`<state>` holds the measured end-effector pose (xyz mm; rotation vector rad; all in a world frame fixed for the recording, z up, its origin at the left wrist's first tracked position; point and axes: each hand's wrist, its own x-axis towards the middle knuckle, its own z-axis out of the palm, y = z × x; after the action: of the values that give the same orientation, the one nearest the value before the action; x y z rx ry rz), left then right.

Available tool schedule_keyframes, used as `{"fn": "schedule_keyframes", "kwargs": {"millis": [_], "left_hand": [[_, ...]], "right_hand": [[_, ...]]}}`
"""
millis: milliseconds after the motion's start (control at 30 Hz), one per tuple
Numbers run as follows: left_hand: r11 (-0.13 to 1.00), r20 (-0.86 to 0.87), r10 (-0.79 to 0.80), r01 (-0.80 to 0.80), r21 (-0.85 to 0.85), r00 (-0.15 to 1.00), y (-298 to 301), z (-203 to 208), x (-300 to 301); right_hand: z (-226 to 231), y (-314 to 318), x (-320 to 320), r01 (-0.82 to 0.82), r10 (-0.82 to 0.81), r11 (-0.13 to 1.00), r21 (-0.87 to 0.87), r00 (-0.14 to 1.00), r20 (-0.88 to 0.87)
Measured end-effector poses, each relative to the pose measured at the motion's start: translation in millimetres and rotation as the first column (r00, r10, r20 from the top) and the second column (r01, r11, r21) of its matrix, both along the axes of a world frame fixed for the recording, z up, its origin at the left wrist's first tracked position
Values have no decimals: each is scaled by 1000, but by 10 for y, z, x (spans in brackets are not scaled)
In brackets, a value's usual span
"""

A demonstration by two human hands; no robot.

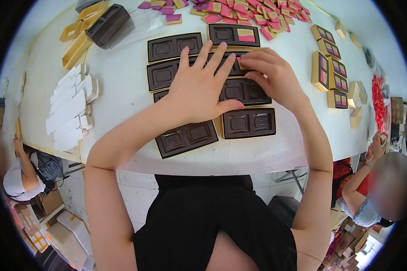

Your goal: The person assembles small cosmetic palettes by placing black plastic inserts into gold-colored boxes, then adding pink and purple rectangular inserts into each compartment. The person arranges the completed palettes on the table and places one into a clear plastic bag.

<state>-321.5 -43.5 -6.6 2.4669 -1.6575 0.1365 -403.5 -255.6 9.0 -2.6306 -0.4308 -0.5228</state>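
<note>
Several gold boxes with dark brown two-hollow trays (248, 123) lie in two columns on the table in front of me. My left hand (194, 90) is spread flat over the middle trays, fingers apart, holding nothing. Beside it, my right hand (273, 74) pinches a small pink-and-gold wrapped chocolate (240, 63), mostly hidden by the fingers, at the right hollow of the second tray in the right column. In the far right tray (222, 35) another pink-and-gold chocolate (245, 35) sits in the right hollow. My hands and forearm partly cover the middle trays.
Loose pink chocolates (269, 13) and purple ones (169, 10) are heaped at the far edge. Stacked dark trays (107, 26) and gold sleeves (77, 31) lie far left, folded white cartons (70, 110) left, filled boxes (321, 70) right. Another person (364, 180) works at right.
</note>
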Motion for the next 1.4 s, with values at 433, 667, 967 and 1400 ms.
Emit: {"fn": "schedule_keyframes", "kwargs": {"millis": [433,667,967,1400], "left_hand": [[998,-28,-20,18,-59,999,-10,-26,228],[996,-28,-71,69,-56,997,226,15,275],[926,-121,-376,370,-66,919,253,187,-35],[930,-82,-368,367,-25,926,256,89,-64]], "right_hand": [[-286,-744,418,595,-593,802,47,804,-51],[-299,-753,360,430,-428,851,303,901,-77],[47,127,-681,114,-80,971,208,984,-162],[123,-162,-612,-60,56,997,-38,994,-96]]}}
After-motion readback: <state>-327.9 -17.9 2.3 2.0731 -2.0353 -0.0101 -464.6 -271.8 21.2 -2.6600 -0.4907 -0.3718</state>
